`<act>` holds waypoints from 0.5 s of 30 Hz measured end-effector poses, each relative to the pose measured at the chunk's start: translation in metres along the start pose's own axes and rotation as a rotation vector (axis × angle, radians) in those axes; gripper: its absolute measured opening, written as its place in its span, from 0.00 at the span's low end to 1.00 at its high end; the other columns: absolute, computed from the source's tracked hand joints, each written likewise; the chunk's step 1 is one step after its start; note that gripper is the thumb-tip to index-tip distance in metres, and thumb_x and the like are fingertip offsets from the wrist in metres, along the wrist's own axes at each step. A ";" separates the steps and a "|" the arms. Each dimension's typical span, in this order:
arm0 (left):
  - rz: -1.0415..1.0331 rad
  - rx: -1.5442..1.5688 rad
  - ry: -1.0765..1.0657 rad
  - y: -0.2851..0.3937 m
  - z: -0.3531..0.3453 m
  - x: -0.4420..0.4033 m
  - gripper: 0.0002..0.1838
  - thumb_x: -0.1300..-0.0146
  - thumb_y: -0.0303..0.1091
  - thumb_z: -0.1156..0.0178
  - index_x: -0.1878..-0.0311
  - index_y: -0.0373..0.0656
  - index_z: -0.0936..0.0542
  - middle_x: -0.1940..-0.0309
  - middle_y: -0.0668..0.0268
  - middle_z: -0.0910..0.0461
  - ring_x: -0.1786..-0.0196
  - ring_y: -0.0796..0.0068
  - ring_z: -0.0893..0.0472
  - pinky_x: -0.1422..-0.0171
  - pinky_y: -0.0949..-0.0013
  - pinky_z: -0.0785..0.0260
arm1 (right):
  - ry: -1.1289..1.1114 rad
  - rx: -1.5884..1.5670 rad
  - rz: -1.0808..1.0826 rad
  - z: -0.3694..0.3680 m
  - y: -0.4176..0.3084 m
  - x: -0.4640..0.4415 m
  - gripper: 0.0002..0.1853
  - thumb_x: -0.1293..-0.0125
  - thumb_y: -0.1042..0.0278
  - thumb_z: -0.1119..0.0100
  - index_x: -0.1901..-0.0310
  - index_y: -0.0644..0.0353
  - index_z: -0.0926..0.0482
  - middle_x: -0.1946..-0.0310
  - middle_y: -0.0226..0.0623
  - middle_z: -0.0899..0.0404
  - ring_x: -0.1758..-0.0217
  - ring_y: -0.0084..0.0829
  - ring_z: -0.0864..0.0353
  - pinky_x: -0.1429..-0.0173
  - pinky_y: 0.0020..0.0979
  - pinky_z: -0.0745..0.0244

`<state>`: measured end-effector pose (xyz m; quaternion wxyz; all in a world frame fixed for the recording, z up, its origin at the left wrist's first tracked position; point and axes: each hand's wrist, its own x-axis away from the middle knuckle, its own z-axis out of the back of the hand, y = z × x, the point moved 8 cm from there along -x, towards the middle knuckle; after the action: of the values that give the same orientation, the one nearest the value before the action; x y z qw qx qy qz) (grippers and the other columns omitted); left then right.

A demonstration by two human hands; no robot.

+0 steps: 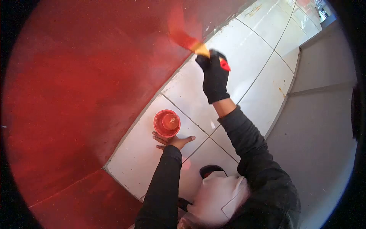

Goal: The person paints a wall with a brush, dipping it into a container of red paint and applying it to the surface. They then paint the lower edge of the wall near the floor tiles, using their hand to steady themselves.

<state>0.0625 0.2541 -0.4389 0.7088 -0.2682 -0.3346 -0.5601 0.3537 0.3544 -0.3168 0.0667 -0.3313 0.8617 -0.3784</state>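
Observation:
My right hand (216,76), in a black glove, grips a paintbrush (199,49). Its handle is yellowish, and its red bristle end is smeared by motion in front of the red wall (95,76). My bare left hand (176,143) has its fingers spread and the thumb stretched out, right against the near side of a small red tub (167,123). The tub stands upright on the white floor tiles and has red paint on its inside. Whether the left fingers press on the tub is hard to tell.
White floor tiles (251,65) form a strip between the red wall and a grey panel (320,114) on the right. The wall has a corner at lower left. My dark shoe (211,169) and light-coloured trousers (219,196) show at the bottom.

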 end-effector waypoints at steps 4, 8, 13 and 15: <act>0.017 -0.014 -0.050 0.001 -0.001 0.003 0.77 0.72 0.75 0.36 0.32 0.33 0.70 0.34 0.36 0.81 0.34 0.40 0.89 0.36 0.31 0.79 | -0.231 0.663 0.761 -0.116 -0.120 0.031 0.10 0.34 0.64 0.48 0.62 0.64 0.27 0.70 0.32 0.22 0.66 0.25 0.21 0.65 0.24 0.26; 0.016 -0.017 -0.106 0.008 0.003 0.009 0.77 0.72 0.75 0.36 0.32 0.33 0.69 0.34 0.36 0.81 0.35 0.40 0.90 0.36 0.32 0.79 | -0.332 0.289 0.890 -0.138 -0.163 0.028 0.13 0.37 0.67 0.46 0.55 0.65 0.30 0.66 0.39 0.24 0.59 0.31 0.22 0.56 0.30 0.26; -0.010 -0.005 -0.112 0.008 0.003 0.010 0.78 0.74 0.75 0.36 0.32 0.33 0.69 0.34 0.37 0.81 0.34 0.40 0.88 0.37 0.30 0.77 | -0.125 1.130 0.768 -0.037 -0.042 0.010 0.12 0.34 0.66 0.49 0.55 0.66 0.28 0.60 0.39 0.24 0.58 0.31 0.23 0.52 0.29 0.26; 0.007 0.027 -0.036 0.005 0.007 0.008 0.78 0.76 0.73 0.33 0.31 0.42 0.71 0.35 0.38 0.85 0.34 0.43 0.89 0.36 0.31 0.78 | -0.024 -0.064 -0.005 0.016 0.006 -0.004 0.11 0.34 0.67 0.50 0.56 0.67 0.29 0.62 0.39 0.25 0.59 0.31 0.22 0.53 0.30 0.23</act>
<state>0.0677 0.2554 -0.4284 0.7081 -0.2701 -0.3538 -0.5481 0.3590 0.3504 -0.3327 0.0656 -0.3401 0.8717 -0.3468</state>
